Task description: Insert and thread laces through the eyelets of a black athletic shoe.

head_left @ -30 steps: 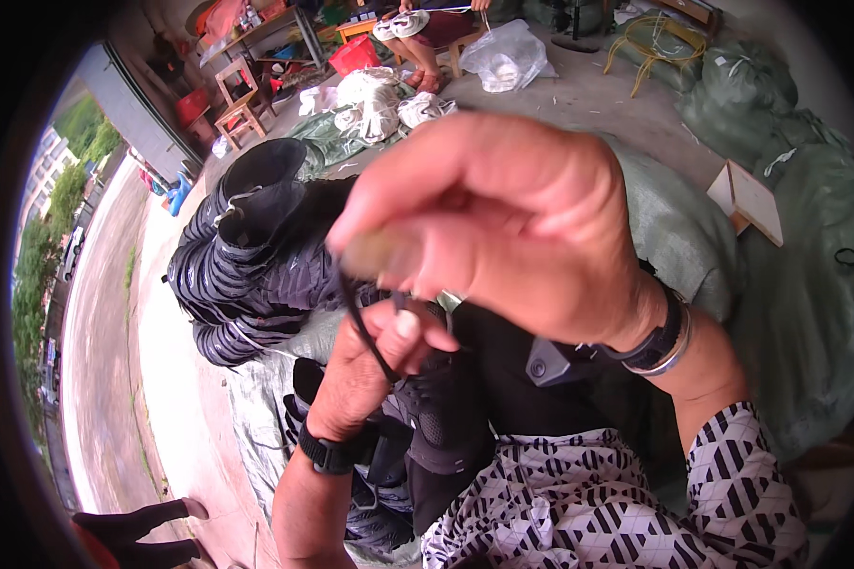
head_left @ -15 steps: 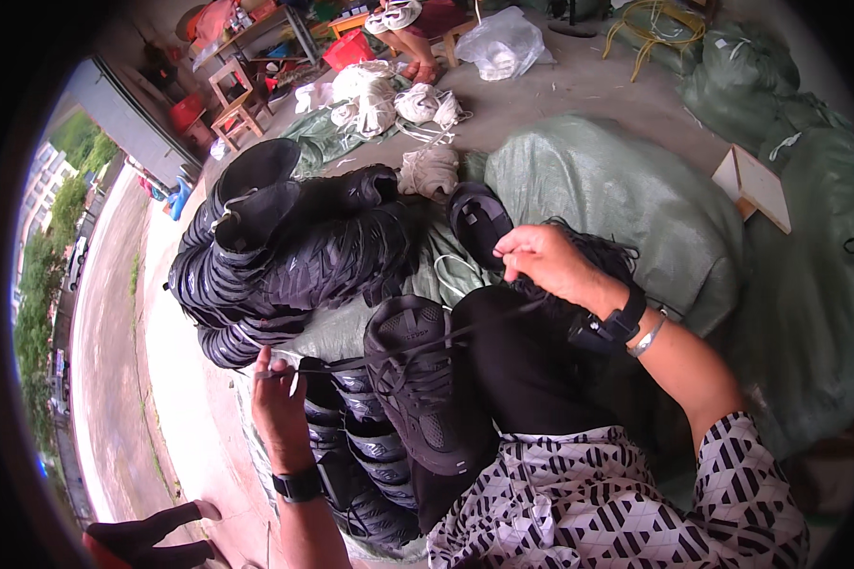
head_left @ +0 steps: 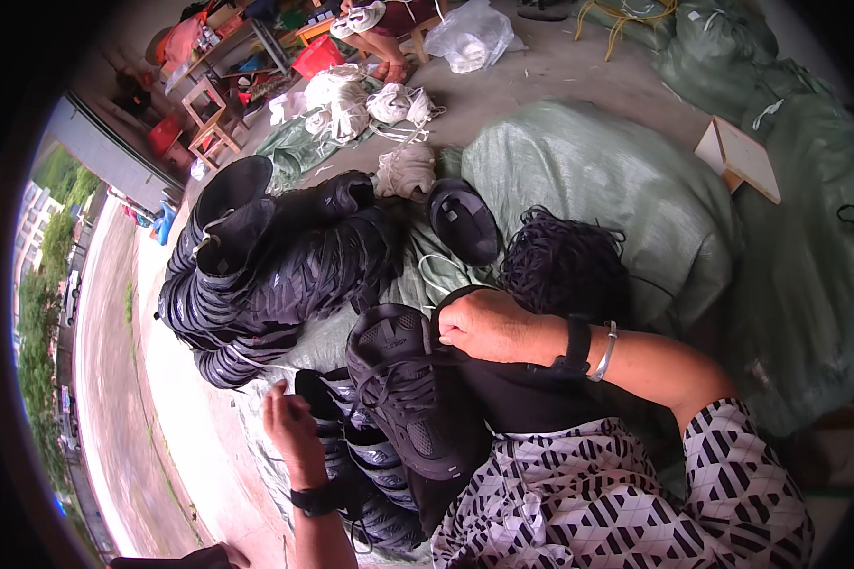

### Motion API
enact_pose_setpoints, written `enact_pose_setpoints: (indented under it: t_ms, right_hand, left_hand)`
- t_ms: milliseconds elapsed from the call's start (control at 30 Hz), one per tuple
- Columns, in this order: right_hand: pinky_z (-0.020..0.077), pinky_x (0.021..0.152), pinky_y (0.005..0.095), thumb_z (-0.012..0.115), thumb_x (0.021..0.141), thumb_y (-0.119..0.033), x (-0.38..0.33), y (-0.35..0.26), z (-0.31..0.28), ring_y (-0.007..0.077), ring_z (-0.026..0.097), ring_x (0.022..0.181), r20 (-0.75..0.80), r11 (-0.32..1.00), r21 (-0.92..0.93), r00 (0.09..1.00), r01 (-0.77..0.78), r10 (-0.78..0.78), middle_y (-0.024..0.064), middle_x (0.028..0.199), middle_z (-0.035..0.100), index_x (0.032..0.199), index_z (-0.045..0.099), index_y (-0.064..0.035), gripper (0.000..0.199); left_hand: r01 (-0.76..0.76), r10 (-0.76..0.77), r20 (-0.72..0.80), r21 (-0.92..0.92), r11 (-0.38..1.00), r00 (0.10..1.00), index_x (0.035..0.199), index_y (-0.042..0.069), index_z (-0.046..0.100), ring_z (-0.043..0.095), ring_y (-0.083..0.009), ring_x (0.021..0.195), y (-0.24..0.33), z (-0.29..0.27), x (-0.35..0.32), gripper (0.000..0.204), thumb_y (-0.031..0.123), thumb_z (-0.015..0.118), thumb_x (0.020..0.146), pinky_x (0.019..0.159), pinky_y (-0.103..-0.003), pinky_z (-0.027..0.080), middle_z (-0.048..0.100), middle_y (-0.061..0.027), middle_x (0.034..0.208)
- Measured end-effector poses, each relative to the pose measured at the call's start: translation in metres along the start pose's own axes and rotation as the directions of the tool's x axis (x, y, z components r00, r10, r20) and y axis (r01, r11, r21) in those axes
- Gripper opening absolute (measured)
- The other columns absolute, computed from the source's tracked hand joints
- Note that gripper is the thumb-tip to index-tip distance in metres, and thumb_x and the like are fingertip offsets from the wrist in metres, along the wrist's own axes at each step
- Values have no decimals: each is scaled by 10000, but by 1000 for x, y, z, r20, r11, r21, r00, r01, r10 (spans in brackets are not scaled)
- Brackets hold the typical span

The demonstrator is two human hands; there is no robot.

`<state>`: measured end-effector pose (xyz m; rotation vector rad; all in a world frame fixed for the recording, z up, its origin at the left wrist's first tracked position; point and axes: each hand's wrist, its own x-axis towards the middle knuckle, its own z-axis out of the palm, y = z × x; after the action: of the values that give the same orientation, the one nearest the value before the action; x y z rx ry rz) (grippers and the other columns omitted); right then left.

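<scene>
A black sneaker (head_left: 403, 389) rests toe towards me against my dark-clad thigh, with black laces (head_left: 400, 372) threaded over its tongue. Just right of the shoe's collar is my right hand (head_left: 484, 325), its fingers closed around a shoelace that runs to the eyelets. To the left of the sneaker, apart from it, my left hand (head_left: 292, 427) is raised with fingers extended; no taut lace shows between it and the shoe. A bundle of black laces (head_left: 565, 261) lies beyond my right wrist. Near it sits a black insole-like shoe piece (head_left: 463, 223).
Stacked black shoes (head_left: 285, 256) fill the left side, and more nested shoes (head_left: 380, 455) stand beside my leg. Green woven sacks (head_left: 598, 180) spread to the right, with a wooden-edged white board (head_left: 738, 159) on them. White lace bundles (head_left: 337, 100) lie farther off near a seated person (head_left: 389, 47).
My right hand has come down and towards the sneaker from above the shoe piece. The lace stretched across to my left hand no longer shows; my left hand's fingers have opened.
</scene>
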<state>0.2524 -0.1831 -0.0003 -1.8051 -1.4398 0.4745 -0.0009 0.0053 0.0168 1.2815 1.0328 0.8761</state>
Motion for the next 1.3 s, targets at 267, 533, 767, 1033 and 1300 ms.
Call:
enact_pose_setpoints:
  t_ms: [267, 533, 767, 1033, 1300]
  right_hand:
    - [499, 654, 438, 565, 775, -125, 11, -12, 7, 344, 634, 707, 65, 971, -229, 996, 72, -58, 179, 684, 615, 719, 605, 1, 144]
    - [492, 656, 411, 581, 815, -119, 13, -10, -9, 328, 634, 748, 152, 969, -166, 976, 183, -158, 105, 711, 613, 847, 574, -52, 75]
    - [487, 607, 426, 581, 803, -74, 19, -8, -16, 326, 639, 719, 181, 875, -297, 922, 383, -342, 94, 712, 614, 927, 541, -81, 130]
    - [475, 690, 450, 570, 707, -10, 47, -38, -30, 345, 628, 811, 503, 860, -400, 860, 317, -83, 125, 733, 627, 771, 611, -47, 84]
    - [487, 743, 407, 608, 767, -82, 51, -23, -30, 299, 639, 844, 572, 910, -310, 818, 277, -54, 124, 829, 666, 885, 684, -84, 140]
  left_hand:
    - [-214, 169, 282, 139, 967, 945, 996, 9, 650, 486, -26, 598, -9, 45, -33, 188, 158, 549, 942, 523, -178, 382, 642, -8, 792]
    - [-190, 116, 353, 181, 965, 928, 814, -6, 618, 434, -16, 661, -15, 44, -36, 177, 150, 613, 900, 603, -179, 355, 543, 62, 703]
    - [-163, 107, 354, 133, 978, 929, 788, 3, 605, 438, -19, 649, -17, 53, -28, 182, 158, 644, 876, 596, -184, 360, 540, 61, 687]
    - [-687, 597, 493, 712, 142, 633, 760, 24, 578, 471, -54, 639, 0, 86, -37, 148, 122, 655, 840, 589, -231, 406, 571, -10, 672]
    - [-321, 254, 324, 173, 931, 911, 766, 1, 585, 474, -56, 652, -27, 57, -27, 168, 124, 655, 856, 617, -226, 412, 572, 4, 685]
